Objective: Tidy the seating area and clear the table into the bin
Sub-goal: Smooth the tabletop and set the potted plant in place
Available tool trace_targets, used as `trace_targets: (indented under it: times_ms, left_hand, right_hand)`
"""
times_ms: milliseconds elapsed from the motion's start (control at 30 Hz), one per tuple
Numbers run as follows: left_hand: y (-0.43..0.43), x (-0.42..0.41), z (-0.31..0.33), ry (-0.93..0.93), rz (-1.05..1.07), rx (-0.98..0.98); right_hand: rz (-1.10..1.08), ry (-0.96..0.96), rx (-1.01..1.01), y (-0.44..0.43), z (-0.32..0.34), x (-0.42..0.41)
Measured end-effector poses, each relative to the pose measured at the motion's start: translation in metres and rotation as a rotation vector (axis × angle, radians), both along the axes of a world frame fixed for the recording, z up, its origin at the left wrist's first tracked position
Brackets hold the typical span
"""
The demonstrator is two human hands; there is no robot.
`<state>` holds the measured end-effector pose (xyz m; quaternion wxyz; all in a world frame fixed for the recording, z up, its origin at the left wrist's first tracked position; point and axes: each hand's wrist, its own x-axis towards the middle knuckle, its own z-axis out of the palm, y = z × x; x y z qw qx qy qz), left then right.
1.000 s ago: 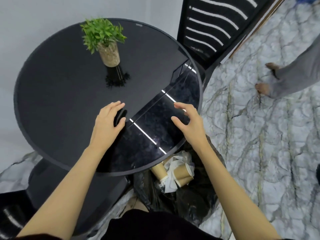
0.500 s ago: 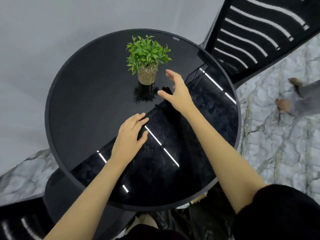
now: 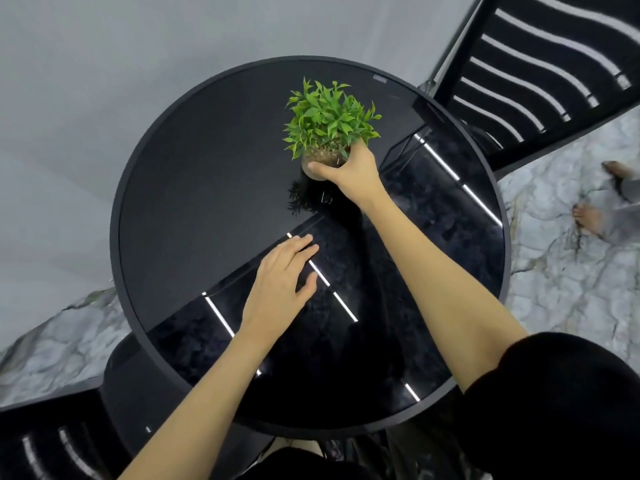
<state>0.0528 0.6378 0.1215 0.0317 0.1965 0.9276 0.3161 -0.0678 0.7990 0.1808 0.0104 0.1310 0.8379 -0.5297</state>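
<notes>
Head view, looking steeply down: the round black worktop [image 3: 214, 174] carries nothing but the small potted plant [image 3: 329, 124], so the clearing part of the task looks essentially done. No cups, paper or other litter lies on the glossy surface. The bin itself is not in view here; a dark crinkled mass under the worktop's edge at about 6 o'clock may be a liner, but it is too dim to call.

What seems to be left is tidying: setting the plant where it belongs and squaring up the seating. A black slatted chair [image 3: 540, 71] stands at about 2 o'clock of the worktop, and part of another dark seat [image 3: 52, 441] shows at about 8 o'clock.

The right hand [image 3: 349, 169] is wrapped around the plant's pot, thumb across the near side and fingers curled behind, so it is gripping it. The left hand [image 3: 280, 282] lies open and flat, palm down, on or just over the worktop near its centre, holding nothing.

The plant sits at roughly 1 o'clock from the worktop's centre, well inside the rim. It stands upright: a dense tuft of bright green pointed leaves above a short, rounded, speckled tan pot, with its dark reflection just below it on the glass. Whether the pot is resting or slightly lifted cannot be told.
</notes>
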Motion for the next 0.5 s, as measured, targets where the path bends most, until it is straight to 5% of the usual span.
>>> trace_targets:
  times_ms: [500]
  left_hand:
    - [0.001, 0.001, 0.002, -0.014, 0.030, 0.051]
  right_hand:
    - [0.002, -0.020, 0.009, 0.018, -0.013, 0.092]
